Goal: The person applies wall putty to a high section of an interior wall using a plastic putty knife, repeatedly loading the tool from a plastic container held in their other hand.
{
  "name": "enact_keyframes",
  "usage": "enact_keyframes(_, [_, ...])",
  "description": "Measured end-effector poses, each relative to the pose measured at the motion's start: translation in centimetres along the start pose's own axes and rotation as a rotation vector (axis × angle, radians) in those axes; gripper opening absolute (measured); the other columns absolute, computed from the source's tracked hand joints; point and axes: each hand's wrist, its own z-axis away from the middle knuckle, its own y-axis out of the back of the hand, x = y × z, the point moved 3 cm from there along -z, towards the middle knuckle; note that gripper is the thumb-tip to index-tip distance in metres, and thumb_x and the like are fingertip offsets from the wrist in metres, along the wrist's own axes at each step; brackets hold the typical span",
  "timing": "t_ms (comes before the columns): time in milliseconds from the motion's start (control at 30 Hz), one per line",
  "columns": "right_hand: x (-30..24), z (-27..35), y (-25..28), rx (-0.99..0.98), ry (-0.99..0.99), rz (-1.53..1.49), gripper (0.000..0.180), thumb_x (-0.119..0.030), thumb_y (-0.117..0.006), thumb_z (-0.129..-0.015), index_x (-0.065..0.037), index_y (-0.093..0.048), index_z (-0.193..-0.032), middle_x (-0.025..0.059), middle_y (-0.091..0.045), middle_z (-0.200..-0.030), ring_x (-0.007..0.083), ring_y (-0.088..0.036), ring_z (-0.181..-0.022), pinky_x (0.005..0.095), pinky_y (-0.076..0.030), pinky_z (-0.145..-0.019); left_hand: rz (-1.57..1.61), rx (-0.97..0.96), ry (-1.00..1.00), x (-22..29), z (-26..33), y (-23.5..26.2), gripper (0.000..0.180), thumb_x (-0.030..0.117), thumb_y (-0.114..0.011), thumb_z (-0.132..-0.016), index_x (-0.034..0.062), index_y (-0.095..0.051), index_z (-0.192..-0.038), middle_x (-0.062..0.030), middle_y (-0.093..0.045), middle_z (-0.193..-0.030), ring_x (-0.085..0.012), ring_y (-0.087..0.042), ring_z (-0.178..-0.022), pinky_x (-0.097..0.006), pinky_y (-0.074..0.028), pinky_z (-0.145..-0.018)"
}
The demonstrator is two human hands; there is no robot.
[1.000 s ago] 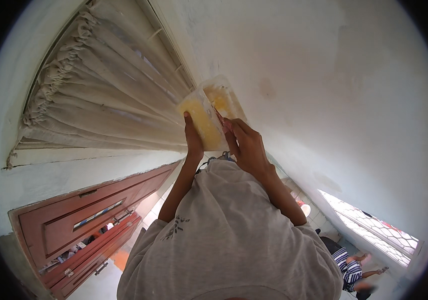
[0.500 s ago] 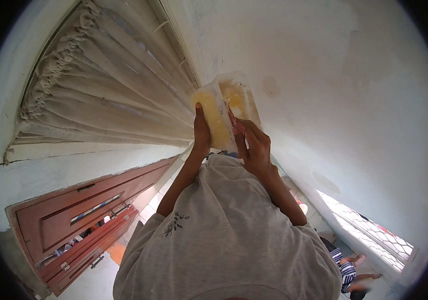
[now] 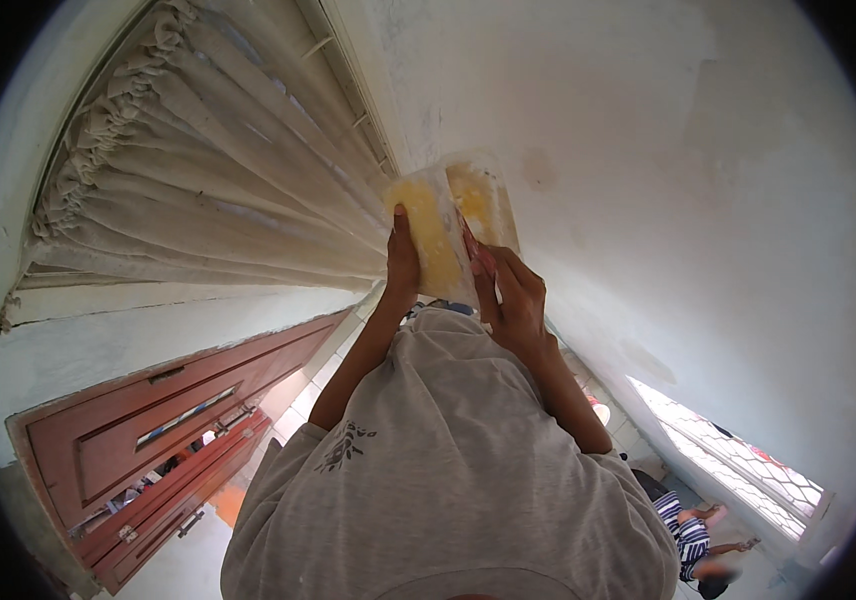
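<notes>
A translucent plastic container point(image 3: 433, 235), smeared with whitish and yellow stuff, is held up in front of my chest. My left hand point(image 3: 404, 262) grips its left side, thumb lying along the yellowish face and the other fingers hidden behind. In my right hand point(image 3: 520, 303) is a flat reddish scraper point(image 3: 477, 248), pinched between the fingers. Its edge lies along the container's middle rim, beside the opening where yellow and white residue shows. How much is inside I cannot tell.
A pale plastered wall point(image 3: 648, 180) with patches rises ahead and right. To the left hangs a gathered beige curtain point(image 3: 218, 180), above a reddish-brown door point(image 3: 138, 430). Another person point(image 3: 693, 535) is down at the lower right, near a grilled opening point(image 3: 738, 450).
The container has shifted slightly lower, both hands moving with it. The scraper stays at the container's rim. The other person's arm has moved a little.
</notes>
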Motion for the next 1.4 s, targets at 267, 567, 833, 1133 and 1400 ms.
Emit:
enact_keyframes(267, [0.3, 0.8, 0.3, 0.038, 0.069, 0.062, 0.02, 0.004, -0.065, -0.093, 0.009, -0.068, -0.112, 0.0226, -0.072, -0.1, 0.0365, -0.073, -0.081, 0.0386, -0.058, -0.069, 0.049, -0.117, 0.114, -1.9, -0.6, 0.9, 0.08, 0.07, -0.034, -0.104, 0.0024, -0.052, -0.143, -0.012, -0.066, -0.125, -0.0214, -0.066, -0.109, -0.033, -0.052, -0.096])
enact_keyframes(567, [0.1, 0.8, 0.2, 0.067, 0.102, 0.073, 0.021, 0.006, -0.067, -0.089, 0.01, -0.067, -0.11, 0.0237, -0.072, -0.104, 0.0368, -0.073, -0.086, 0.0387, -0.059, -0.074, 0.105, -0.107, 0.212, -0.3, 1.4, -1.0, 0.078, 0.07, -0.034, -0.104, 0.0045, -0.053, -0.141, -0.0116, -0.068, -0.122, -0.0217, -0.068, -0.106, -0.035, -0.056, -0.094])
enact_keyframes(833, [0.1, 1.3, 0.1, 0.122, 0.197, 0.104, 0.023, 0.01, -0.065, -0.087, 0.012, -0.067, -0.11, 0.0249, -0.073, -0.106, 0.0367, -0.074, -0.089, 0.0381, -0.06, -0.076, 0.14, -0.147, 0.242, -1.7, 1.0, -0.6, 0.08, 0.072, -0.032, -0.103, 0.0054, -0.053, -0.142, -0.0116, -0.067, -0.123, -0.0218, -0.068, -0.107, -0.035, -0.057, -0.093])
enact_keyframes(1133, [0.3, 1.8, -0.4, 0.217, 0.288, 0.146, 0.025, 0.011, -0.064, -0.085, 0.011, -0.066, -0.11, 0.0255, -0.073, -0.106, 0.0385, -0.074, -0.091, 0.0406, -0.061, -0.078, 0.211, -0.244, 0.282, -3.7, 0.3, -0.6, 0.082, 0.074, -0.031, -0.102, 0.0065, -0.052, -0.144, -0.0106, -0.066, -0.126, -0.0218, -0.068, -0.109, -0.036, -0.056, -0.096])
enact_keyframes(1400, [0.5, 1.8, 0.7, 0.423, 0.358, 0.251, 0.01, 0.0, -0.061, -0.097, 0.008, -0.065, -0.102, 0.0203, -0.072, -0.094, 0.036, -0.07, -0.078, 0.0386, -0.057, -0.069, 0.17, -0.152, 0.299, -4.5, 0.3, 0.0, 0.083, 0.075, -0.038, -0.1, 0.0063, -0.052, -0.144, -0.0109, -0.066, -0.126, -0.0203, -0.068, -0.109, -0.036, -0.058, -0.091])
